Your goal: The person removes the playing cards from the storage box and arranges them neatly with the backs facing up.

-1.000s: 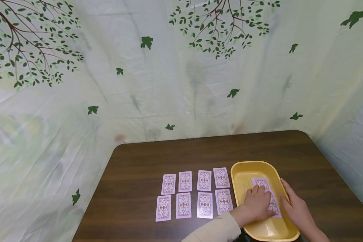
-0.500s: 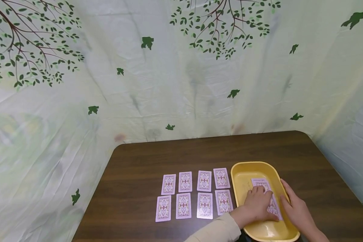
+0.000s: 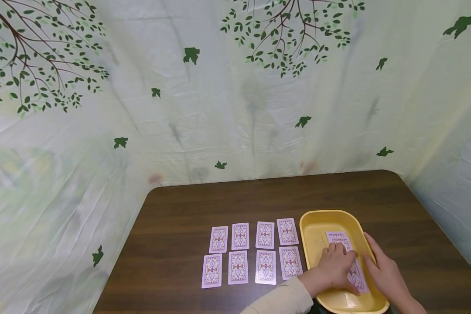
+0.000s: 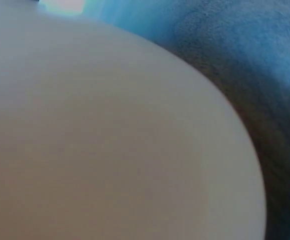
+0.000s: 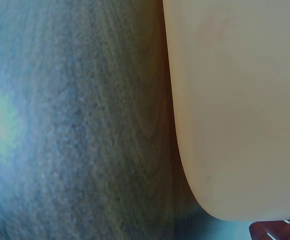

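In the head view, patterned playing cards lie face down in a yellow tray. One card lies further toward me than the card beneath it. My left hand is over them, its fingers across the cards and its thumb at the near end of the lower one. With my right hand I grip the tray's right rim, thumb on top, other fingers mostly hidden outside. The right wrist view has a pale tray wall and dark fingertips at its lower edge. A blurred pale surface fills most of the left wrist view.
Left of the tray, several face-down cards lie in two rows on the dark wooden table. The nearest column lies close to the tray's left side. A white cloth printed with branches and birds hangs behind the table.
One card in the tray has slid toward me, uncovering more of the card below. My left thumb has moved down with it. The right hand and the tray have stayed put.
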`<control>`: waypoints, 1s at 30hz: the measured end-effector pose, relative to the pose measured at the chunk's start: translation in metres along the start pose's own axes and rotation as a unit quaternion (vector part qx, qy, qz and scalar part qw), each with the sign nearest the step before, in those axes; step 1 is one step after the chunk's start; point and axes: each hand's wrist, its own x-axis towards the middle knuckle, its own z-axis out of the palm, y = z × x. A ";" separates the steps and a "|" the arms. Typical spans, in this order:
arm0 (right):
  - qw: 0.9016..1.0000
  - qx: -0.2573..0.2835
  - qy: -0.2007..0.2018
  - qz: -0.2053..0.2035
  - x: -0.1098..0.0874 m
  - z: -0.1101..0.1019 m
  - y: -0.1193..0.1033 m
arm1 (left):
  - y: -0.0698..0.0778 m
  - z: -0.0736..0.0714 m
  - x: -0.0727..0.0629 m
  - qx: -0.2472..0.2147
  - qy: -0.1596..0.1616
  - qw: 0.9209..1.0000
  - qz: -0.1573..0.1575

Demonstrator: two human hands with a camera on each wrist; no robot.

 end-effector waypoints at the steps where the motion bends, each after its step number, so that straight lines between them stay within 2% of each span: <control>1: 1.000 0.000 0.001 0.001 0.000 0.000 0.000 | 0.000 0.000 0.000 -0.005 -0.002 1.000 0.000; 7: 1.000 0.000 -0.001 0.002 0.000 0.000 0.002 | 0.002 -0.002 -0.001 -0.015 -0.003 1.000 0.006; 15: 1.000 -0.005 -0.001 -0.003 0.000 0.000 0.003 | 0.002 -0.005 -0.002 0.001 -0.004 0.999 0.042; 20: 1.000 -0.008 -0.001 -0.004 0.000 0.001 0.003 | 0.003 -0.004 -0.002 0.068 -0.011 0.995 0.075; 25: 1.000 -0.008 0.001 -0.002 -0.001 0.000 0.001 | 0.004 -0.003 -0.004 0.159 0.020 0.982 0.099; 30: 1.000 -0.006 -0.006 0.002 -0.001 -0.001 0.001 | 0.003 -0.002 -0.007 0.210 0.037 0.972 0.097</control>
